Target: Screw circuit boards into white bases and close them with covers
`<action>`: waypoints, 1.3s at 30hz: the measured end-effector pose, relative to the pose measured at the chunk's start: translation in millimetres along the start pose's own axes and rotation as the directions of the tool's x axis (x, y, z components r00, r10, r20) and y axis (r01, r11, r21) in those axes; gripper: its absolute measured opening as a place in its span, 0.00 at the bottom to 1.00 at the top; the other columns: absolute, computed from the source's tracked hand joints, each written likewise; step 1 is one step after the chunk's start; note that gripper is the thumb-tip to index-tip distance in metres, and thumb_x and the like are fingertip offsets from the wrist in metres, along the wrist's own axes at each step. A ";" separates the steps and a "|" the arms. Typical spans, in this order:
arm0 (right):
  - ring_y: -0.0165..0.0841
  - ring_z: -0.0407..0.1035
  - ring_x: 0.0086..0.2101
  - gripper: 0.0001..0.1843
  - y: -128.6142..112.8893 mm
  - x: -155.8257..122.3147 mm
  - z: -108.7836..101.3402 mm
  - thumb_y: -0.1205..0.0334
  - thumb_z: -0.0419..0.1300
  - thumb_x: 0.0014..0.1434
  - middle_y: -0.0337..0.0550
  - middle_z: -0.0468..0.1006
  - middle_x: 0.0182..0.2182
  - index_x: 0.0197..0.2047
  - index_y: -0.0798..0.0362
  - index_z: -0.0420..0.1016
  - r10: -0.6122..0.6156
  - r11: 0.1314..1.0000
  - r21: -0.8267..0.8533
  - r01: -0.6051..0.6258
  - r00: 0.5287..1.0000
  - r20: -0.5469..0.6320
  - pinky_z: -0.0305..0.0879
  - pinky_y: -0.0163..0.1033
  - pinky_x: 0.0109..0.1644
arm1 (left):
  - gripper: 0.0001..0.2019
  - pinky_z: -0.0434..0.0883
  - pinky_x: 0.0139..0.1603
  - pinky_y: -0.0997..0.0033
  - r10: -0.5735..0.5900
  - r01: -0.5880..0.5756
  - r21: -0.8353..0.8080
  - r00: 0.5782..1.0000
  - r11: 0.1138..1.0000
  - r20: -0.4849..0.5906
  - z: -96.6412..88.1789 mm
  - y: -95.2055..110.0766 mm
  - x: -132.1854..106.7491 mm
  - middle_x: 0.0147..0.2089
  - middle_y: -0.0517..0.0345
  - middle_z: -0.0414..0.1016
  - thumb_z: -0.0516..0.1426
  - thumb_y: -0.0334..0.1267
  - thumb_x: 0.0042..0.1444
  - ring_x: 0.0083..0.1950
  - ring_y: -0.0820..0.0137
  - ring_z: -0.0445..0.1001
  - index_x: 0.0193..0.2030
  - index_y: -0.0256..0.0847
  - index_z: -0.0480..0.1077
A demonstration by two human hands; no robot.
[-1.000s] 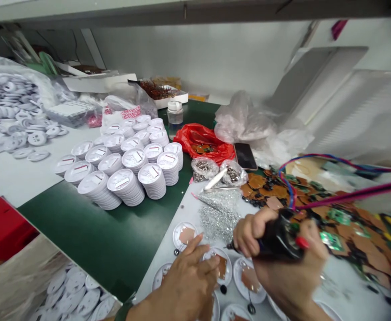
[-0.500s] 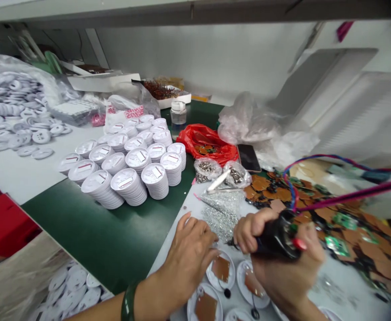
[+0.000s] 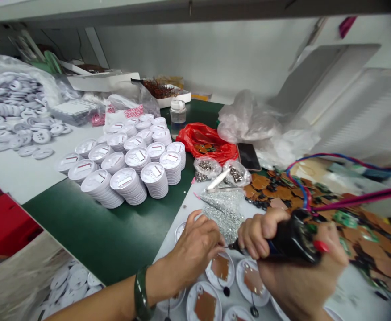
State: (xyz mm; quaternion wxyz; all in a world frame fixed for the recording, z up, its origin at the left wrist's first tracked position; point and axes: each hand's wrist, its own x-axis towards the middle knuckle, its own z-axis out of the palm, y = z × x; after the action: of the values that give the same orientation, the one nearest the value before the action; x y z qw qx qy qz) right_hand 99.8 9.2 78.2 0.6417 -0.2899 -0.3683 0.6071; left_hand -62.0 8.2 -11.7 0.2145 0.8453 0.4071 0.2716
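"While the right hand [image 3: 292, 263] is wrapped round the black screwdriver [image 3: 292, 240], what about the left hand [image 3: 192, 249]?"

"Bunched by the screwdriver's tip; I can't tell whether it pinches anything."

"And the white dish [image 3: 231, 273]?"

"Just beside those fingers, nearer than the silvery pile [image 3: 225, 218], with stacks of white dishes [image 3: 158, 187] farther left."

Leftward-pointing black power screwdriver [image 3: 291, 244]

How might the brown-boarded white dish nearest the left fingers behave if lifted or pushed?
The white dish is probably stiff: its round outline shows no sagging. Its black disc, past the edge on a thin wire, would likely dangle. Lying flat, it seems unlikely to roll.
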 end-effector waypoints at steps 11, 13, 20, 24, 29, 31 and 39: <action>0.31 0.60 0.17 0.27 18.4 4.4 -8.3 0.35 0.58 0.58 0.38 0.66 0.14 0.23 0.50 0.74 0.026 0.999 -0.042 -0.025 1.000 0.009 0.59 0.38 0.22 | 0.10 0.53 0.67 0.53 -0.130 0.128 0.062 0.991 0.990 0.031 -20.3 3.4 -8.9 0.42 0.62 0.74 0.56 0.27 0.68 0.48 0.67 0.72 0.50 0.44 0.75; 0.31 0.60 0.18 0.27 22.2 4.6 -7.9 0.35 0.58 0.58 0.38 0.66 0.14 0.23 0.50 0.74 0.020 0.999 -0.042 -0.020 1.000 0.007 0.59 0.38 0.23 | 0.10 0.53 0.67 0.54 -0.137 0.135 0.055 0.990 0.989 0.045 -20.3 2.9 -11.2 0.42 0.61 0.74 0.57 0.27 0.68 0.49 0.67 0.72 0.50 0.44 0.75; 0.31 0.60 0.18 0.28 38.2 5.5 -5.7 0.37 0.55 0.61 0.38 0.66 0.15 0.24 0.51 0.74 0.055 0.997 -0.054 -0.051 0.996 0.071 0.59 0.37 0.23 | 0.10 0.54 0.66 0.53 -0.168 0.166 0.040 0.984 0.985 0.066 -21.5 3.7 -11.1 0.41 0.61 0.74 0.58 0.25 0.66 0.48 0.65 0.71 0.46 0.43 0.76; 0.31 0.60 0.18 0.27 31.7 7.3 -6.1 0.36 0.56 0.60 0.38 0.66 0.15 0.24 0.51 0.73 0.045 0.997 -0.069 -0.042 0.998 0.047 0.58 0.37 0.23 | 0.12 0.54 0.66 0.52 -0.172 0.171 0.019 0.983 0.985 0.066 -21.6 3.5 -10.6 0.42 0.60 0.74 0.57 0.25 0.66 0.48 0.66 0.71 0.49 0.45 0.76; 0.32 0.60 0.18 0.28 32.2 7.7 -7.4 0.35 0.55 0.60 0.38 0.66 0.15 0.24 0.50 0.73 0.062 0.997 -0.049 -0.059 0.997 0.047 0.58 0.38 0.23 | 0.10 0.55 0.66 0.54 -0.152 0.150 0.046 0.987 0.988 0.059 -20.9 4.2 -5.8 0.40 0.61 0.72 0.57 0.26 0.66 0.47 0.66 0.70 0.45 0.44 0.76; 0.31 0.59 0.17 0.28 36.7 7.3 -7.7 0.36 0.54 0.61 0.38 0.65 0.15 0.24 0.50 0.73 0.070 0.997 -0.045 -0.067 0.996 0.051 0.58 0.37 0.22 | 0.09 0.56 0.65 0.54 -0.162 0.157 0.067 0.984 0.985 0.073 -22.0 5.6 -3.4 0.39 0.61 0.72 0.56 0.25 0.66 0.46 0.66 0.70 0.43 0.43 0.76; 0.32 0.61 0.18 0.28 20.3 7.3 -7.2 0.34 0.56 0.58 0.39 0.66 0.14 0.23 0.50 0.74 0.053 0.998 -0.019 -0.052 0.998 0.042 0.60 0.39 0.24 | 0.09 0.58 0.63 0.56 -0.133 0.132 0.032 0.989 0.991 0.062 -15.0 6.2 -2.4 0.40 0.62 0.72 0.60 0.27 0.65 0.46 0.67 0.70 0.47 0.45 0.75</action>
State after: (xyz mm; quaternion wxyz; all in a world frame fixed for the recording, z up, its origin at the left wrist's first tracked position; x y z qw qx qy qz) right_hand 94.2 18.9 58.5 0.6150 -0.2924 -0.3796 0.6263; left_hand -69.3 4.8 2.7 0.2332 0.8276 0.4590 0.2238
